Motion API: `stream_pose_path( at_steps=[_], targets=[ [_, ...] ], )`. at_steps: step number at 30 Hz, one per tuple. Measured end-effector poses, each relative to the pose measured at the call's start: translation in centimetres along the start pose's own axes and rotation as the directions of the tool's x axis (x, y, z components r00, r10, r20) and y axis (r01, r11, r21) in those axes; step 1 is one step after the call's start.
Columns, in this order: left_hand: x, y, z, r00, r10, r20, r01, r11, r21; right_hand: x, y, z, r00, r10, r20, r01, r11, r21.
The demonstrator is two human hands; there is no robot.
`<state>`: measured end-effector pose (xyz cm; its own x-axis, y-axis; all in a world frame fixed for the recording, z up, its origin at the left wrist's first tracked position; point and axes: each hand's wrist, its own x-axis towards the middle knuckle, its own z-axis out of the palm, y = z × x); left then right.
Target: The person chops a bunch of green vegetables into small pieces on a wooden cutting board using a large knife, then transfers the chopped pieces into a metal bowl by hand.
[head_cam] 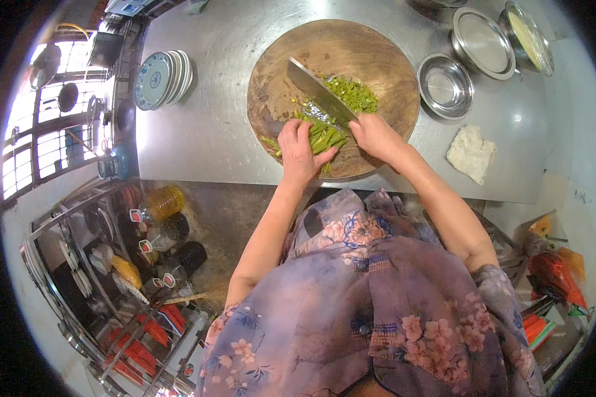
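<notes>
A broad cleaver (320,89) lies slantwise over a round wooden chopping board (392,64), its handle end inside my right hand (377,136). My left hand (298,151) presses on a bunch of long green vegetable stalks (324,136), fingertips close to the near side of the blade. Beyond the blade sits a heap of finely chopped green pieces (355,94). Some small bits lie between blade and bunch. The cleaver's handle is hidden by my right fingers.
Stacked patterned plates (154,80) stand at the left of the steel table (208,124). To the right are a small steel bowl (446,85), a lidded steel pot (484,43), a film-covered bowl (526,39) and a crumpled whitish cloth (471,154). Oil bottles (165,202) lie below left.
</notes>
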<state>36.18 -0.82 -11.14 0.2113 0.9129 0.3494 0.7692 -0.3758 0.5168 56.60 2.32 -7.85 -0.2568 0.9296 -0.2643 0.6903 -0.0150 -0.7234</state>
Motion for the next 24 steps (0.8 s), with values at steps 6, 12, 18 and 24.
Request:
stream_pose_path(
  at_steps=[6,12,18,24],
  targets=[
    [-0.7,-0.7,-0.1,0.998,-0.034,0.049,0.035,0.999,-0.013,-4.7,-3.5,-2.8,0.98,-0.079,0.184,0.132,0.944,-0.302],
    [-1.0,-1.3,0.7,0.997,-0.037,0.064,0.043,0.994,-0.096,-6.0,-4.0,-4.1,0.967,-0.155,0.2,0.203,0.948,-0.247],
    [-1.0,-1.5,0.9,0.998,-0.035,0.06,0.04,0.997,-0.071,-2.8,-4.0,-1.0,0.971,-0.041,0.235,0.101,0.963,-0.251],
    [-1.2,-1.7,1.2,0.998,-0.041,0.041,0.045,0.996,-0.078,-0.3,-3.0,1.5,0.984,-0.044,0.173,0.096,0.949,-0.302]
  ],
)
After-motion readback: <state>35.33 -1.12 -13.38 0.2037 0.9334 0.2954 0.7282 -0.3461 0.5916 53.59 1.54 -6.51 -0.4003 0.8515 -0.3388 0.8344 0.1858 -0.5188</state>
